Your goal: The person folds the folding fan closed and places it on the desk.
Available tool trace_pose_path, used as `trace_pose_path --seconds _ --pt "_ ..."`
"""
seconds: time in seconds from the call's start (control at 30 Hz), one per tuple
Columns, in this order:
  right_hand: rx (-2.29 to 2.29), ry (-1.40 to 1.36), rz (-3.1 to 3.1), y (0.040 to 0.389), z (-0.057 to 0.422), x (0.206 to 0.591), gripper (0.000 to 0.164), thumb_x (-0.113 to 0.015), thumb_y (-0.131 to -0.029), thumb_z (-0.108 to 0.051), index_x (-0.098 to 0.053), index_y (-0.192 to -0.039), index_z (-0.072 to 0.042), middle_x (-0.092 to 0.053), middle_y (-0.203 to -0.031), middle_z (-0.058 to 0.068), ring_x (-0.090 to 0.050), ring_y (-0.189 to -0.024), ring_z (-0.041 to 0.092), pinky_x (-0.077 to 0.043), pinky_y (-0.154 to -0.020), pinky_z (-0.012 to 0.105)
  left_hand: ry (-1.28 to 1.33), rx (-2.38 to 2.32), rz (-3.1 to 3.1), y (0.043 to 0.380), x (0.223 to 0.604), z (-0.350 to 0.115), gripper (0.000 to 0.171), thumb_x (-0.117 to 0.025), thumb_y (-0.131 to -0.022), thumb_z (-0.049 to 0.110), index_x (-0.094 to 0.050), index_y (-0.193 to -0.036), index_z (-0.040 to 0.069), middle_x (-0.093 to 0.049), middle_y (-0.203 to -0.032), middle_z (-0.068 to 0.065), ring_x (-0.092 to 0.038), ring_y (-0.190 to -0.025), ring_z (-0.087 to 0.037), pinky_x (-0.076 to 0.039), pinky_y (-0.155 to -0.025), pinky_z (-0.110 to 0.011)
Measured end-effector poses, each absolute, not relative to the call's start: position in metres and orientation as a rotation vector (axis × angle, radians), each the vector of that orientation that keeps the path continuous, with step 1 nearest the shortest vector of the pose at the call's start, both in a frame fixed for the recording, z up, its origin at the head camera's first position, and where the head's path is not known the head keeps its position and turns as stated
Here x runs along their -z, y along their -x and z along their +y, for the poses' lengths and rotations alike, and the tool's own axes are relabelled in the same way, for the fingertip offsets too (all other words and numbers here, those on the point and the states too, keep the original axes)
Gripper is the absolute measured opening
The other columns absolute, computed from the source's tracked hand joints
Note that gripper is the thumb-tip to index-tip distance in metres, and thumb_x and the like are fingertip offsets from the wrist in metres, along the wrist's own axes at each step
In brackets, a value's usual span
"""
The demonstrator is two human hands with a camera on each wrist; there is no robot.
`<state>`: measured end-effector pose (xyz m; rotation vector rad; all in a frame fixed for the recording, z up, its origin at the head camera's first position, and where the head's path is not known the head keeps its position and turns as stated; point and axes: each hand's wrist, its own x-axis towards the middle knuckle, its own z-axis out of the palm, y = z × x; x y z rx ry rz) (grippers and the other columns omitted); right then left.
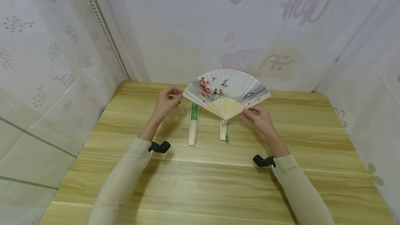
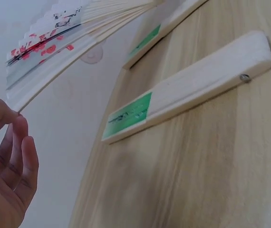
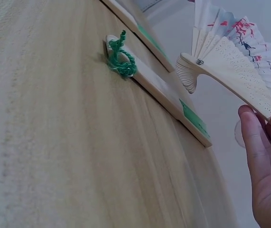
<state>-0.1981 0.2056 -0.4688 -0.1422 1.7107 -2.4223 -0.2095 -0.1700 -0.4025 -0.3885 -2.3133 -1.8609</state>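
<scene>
A folding fan (image 1: 232, 88) is spread wide above the table, its pale leaf painted with red blossoms and dark birds. My left hand (image 1: 168, 100) pinches its left outer corner between thumb and forefinger, as the left wrist view shows. With thumb and fingers, my right hand (image 1: 257, 119) grips the right outer rib near the pierced sticks. Below lie two closed folding fans with green ends. One closed fan (image 2: 188, 88) rests on the left; the other closed fan (image 3: 159, 90) has a green cord (image 3: 122, 61) at its pivot end and is partly hidden by the open fan in the head view.
The wooden table (image 1: 200, 190) reaches back to a printed white curtain (image 1: 175, 37). Another patterned curtain (image 1: 47, 61) hangs at the left. A black wrist camera (image 1: 160, 147) is on the left sleeve, and a second wrist camera (image 1: 263, 161) is on the right.
</scene>
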Motion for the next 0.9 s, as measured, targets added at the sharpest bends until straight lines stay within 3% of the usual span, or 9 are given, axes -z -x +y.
trace_pose_path --seconds 0.37,0.63,0.9 --pt "2.335 0.181 1.876 0.204 0.205 0.464 0.028 -0.064 -0.1 0.0 -0.054 -0.111 0.024 -0.07 -0.095 0.022 -0.072 -0.093 0.035 -0.056 -0.087 0.04 0.387 1.798 -2.302 0.213 0.395 -0.159 0.016 -0.064 -0.095 -0.009 -0.063 -0.11 -0.016 -0.063 -0.099 -0.029 -0.062 -0.062 -0.012 -0.057 -0.057 -0.025" --pt "2.283 0.19 1.954 0.203 0.204 0.462 0.028 -0.065 -0.099 -0.001 -0.055 -0.109 0.023 -0.071 -0.094 0.022 -0.071 -0.095 0.041 -0.052 -0.09 0.049 0.385 1.767 -2.323 0.212 0.391 -0.154 0.016 -0.064 -0.094 -0.009 -0.063 -0.109 -0.016 -0.064 -0.099 -0.031 -0.062 -0.06 -0.013 -0.056 -0.057 -0.027" --pt "2.262 0.193 1.967 0.203 0.201 0.46 0.026 -0.065 -0.099 -0.001 -0.056 -0.107 0.022 -0.071 -0.092 0.019 -0.074 -0.085 0.028 -0.055 -0.088 0.046 0.361 1.751 -2.331 0.222 0.405 -0.155 0.014 -0.065 -0.095 -0.006 -0.066 -0.108 -0.011 -0.066 -0.099 -0.027 -0.063 -0.061 -0.019 -0.055 -0.055 -0.024"
